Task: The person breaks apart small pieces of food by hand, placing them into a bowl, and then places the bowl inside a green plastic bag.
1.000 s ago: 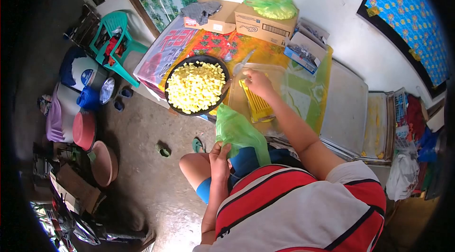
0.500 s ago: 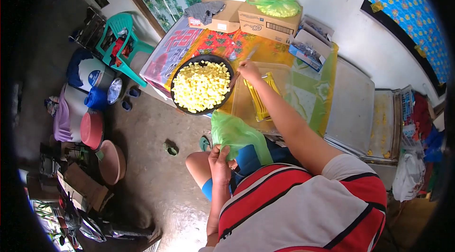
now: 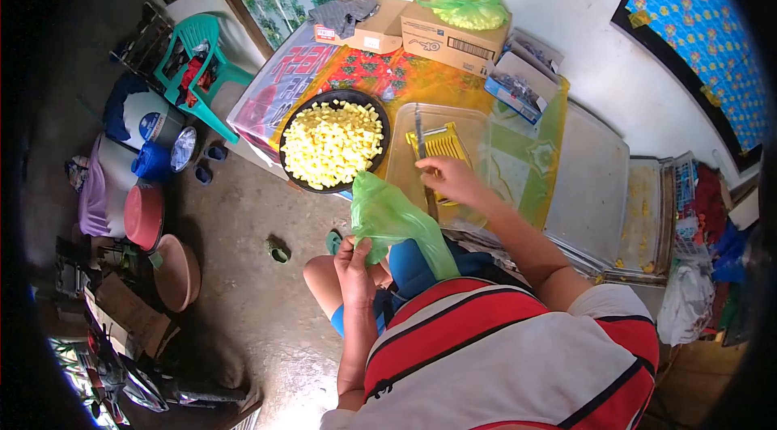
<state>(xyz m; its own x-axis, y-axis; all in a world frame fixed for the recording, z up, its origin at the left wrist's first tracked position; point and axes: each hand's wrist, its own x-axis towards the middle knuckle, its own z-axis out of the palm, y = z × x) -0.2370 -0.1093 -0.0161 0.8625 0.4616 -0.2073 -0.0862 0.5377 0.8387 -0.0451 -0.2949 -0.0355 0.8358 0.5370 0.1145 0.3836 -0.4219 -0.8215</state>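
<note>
My left hand (image 3: 354, 262) is closed around the edge of a light-green plastic bag (image 3: 388, 207), which hangs over my lap. Fingers of my right hand (image 3: 450, 177) pinch a knife (image 3: 419, 132) about its middle, over a clear plastic tray (image 3: 402, 187). The knife's blade points to the far side of the table and its brown handle toward me. In the tray, partly under that hand, lies a yellow slotted plastic piece (image 3: 443, 147). To the left of the tray, a round black pan (image 3: 384, 159) is heaped with pale yellow cubes (image 3: 333, 143).
Cardboard boxes (image 3: 453, 40) stand along the table's back, one topped by a green bag (image 3: 468, 8). A small blue-and-white box (image 3: 518, 90) sits at the right. Large trays (image 3: 587, 183) lean beyond the table. A green chair (image 3: 202, 42) and basins (image 3: 176, 272) stand on the left.
My right hand has moved toward me and away from the pan, bringing the knife over the tray. My left hand still holds the bag. The whole view has shifted slightly.
</note>
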